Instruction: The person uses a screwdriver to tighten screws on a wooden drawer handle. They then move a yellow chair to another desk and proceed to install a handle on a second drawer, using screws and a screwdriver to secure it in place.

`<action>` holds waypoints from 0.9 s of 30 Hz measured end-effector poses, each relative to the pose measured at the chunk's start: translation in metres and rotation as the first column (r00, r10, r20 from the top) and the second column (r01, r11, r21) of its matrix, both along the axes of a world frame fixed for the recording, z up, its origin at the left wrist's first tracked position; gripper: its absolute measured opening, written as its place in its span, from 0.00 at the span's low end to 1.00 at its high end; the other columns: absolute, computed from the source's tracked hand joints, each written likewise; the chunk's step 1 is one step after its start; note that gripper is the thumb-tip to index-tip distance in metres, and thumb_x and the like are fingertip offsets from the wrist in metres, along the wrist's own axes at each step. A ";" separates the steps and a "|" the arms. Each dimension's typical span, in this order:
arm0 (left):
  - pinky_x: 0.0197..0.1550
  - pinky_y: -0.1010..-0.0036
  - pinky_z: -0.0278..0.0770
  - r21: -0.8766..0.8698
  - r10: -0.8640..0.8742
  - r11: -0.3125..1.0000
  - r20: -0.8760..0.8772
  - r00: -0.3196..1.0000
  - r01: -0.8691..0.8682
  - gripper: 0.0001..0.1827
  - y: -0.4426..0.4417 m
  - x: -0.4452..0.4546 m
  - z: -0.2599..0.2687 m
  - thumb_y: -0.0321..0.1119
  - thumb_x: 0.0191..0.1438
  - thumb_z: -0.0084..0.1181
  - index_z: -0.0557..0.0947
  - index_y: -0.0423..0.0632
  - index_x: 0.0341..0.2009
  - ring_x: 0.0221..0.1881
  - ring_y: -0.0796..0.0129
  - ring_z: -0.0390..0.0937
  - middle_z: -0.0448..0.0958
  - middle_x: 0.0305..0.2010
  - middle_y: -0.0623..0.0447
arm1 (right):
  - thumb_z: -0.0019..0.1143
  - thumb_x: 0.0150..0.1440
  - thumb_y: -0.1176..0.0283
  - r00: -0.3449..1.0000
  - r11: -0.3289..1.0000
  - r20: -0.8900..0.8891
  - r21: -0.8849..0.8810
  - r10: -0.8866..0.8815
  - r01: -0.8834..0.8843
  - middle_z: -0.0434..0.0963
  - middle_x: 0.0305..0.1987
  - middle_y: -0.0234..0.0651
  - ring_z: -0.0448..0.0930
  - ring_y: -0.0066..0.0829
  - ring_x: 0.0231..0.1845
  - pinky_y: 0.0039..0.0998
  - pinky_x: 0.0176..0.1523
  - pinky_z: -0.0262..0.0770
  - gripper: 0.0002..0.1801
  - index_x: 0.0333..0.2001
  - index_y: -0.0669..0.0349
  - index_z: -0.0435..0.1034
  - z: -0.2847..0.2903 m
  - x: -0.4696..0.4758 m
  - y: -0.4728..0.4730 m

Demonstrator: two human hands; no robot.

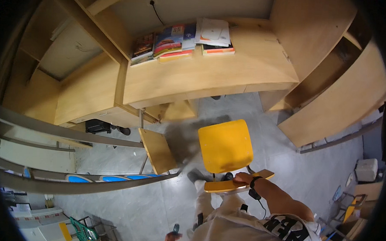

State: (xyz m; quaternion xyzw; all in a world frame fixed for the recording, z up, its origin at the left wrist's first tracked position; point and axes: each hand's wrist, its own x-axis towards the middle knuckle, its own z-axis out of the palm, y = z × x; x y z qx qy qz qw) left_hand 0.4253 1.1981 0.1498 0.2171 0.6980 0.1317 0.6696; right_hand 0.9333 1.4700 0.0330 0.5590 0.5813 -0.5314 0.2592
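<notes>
A yellow wooden chair (225,146) stands before me on the grey floor. Its backrest (218,186) is nearest my body, and my right hand (242,178) grips the top edge of it. A black band with a small cabled device (254,193) is on that wrist. At the bottom edge, left of my body, my left hand (172,239) is only partly in view. A small dark object (176,228) shows just beyond its fingers; whether the hand holds it I cannot tell.
Beyond the chair is a wooden desk (211,76) with several books (170,40) and white papers (214,31). Metal bed rails (82,135) and a wooden board (157,151) stand on the left. A wooden cabinet (339,101) is at right, a green crate (82,232) lower left.
</notes>
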 end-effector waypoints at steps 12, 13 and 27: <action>0.29 0.70 0.70 0.104 -0.746 0.632 -0.186 0.639 0.768 0.19 0.350 -0.026 -0.083 0.45 0.41 0.63 0.81 0.45 0.33 0.24 0.68 0.73 0.76 0.21 0.51 | 0.46 0.50 0.67 0.860 0.980 0.491 0.052 0.140 -0.190 0.76 0.46 0.36 0.72 0.42 0.52 0.50 0.54 0.63 0.15 0.41 0.52 0.75 0.047 -0.007 -0.034; 0.29 0.73 0.69 0.131 -0.708 0.679 -0.140 0.692 0.722 0.17 0.358 -0.050 -0.104 0.44 0.41 0.63 0.81 0.44 0.32 0.25 0.73 0.72 0.75 0.22 0.54 | 0.48 0.50 0.66 0.867 0.970 0.471 0.085 0.163 -0.228 0.76 0.46 0.34 0.72 0.40 0.52 0.46 0.55 0.63 0.15 0.41 0.52 0.75 0.052 -0.018 -0.012; 0.24 0.71 0.65 0.215 -0.635 0.745 -0.062 0.770 0.632 0.13 0.521 0.042 -0.040 0.34 0.40 0.61 0.78 0.41 0.31 0.22 0.68 0.68 0.73 0.21 0.55 | 0.47 0.53 0.63 0.737 0.934 0.658 -0.146 -0.154 0.325 0.66 0.60 0.38 0.62 0.39 0.63 0.46 0.61 0.55 0.23 0.53 0.53 0.68 0.028 -0.005 -0.015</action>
